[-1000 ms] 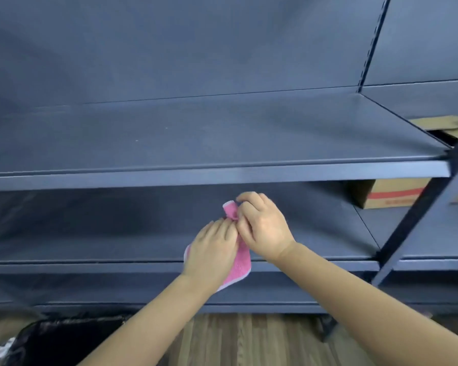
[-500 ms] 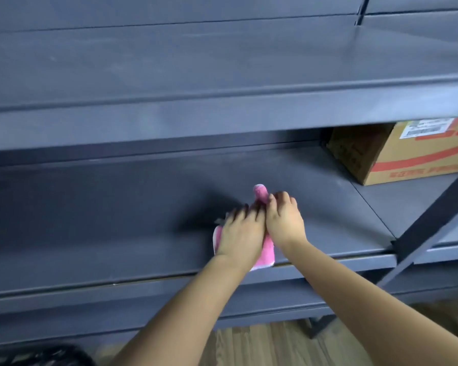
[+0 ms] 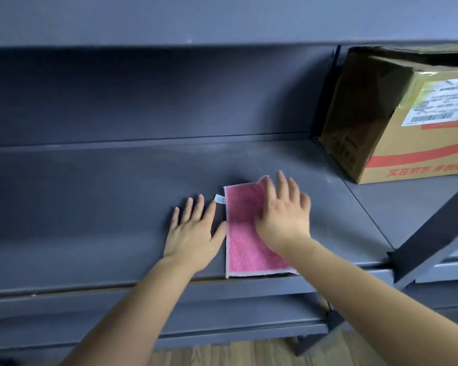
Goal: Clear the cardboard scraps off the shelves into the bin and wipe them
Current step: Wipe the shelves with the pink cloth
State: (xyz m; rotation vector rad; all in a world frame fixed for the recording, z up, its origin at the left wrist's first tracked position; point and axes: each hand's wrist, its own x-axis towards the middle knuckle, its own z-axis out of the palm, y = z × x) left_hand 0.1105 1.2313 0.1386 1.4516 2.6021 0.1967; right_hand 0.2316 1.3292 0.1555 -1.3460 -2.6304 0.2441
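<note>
On the shelf (image 3: 90, 207), right hand (image 3: 283, 217) flat on pink cloth (image 3: 245, 233), left hand (image 3: 193, 231) splayed beside (both grips released).

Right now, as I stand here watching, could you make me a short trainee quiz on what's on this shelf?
1. True or false: the pink cloth lies spread flat on the shelf.
2. Which hand has its palm on top of the cloth? A) left B) right C) both
3. Fill in: the cardboard box stands to the ___ of the cloth.

Key
1. True.
2. B. The right hand lies on the cloth with straight fingers. The left hand lies flat on the shelf beside it.
3. Right.
</note>
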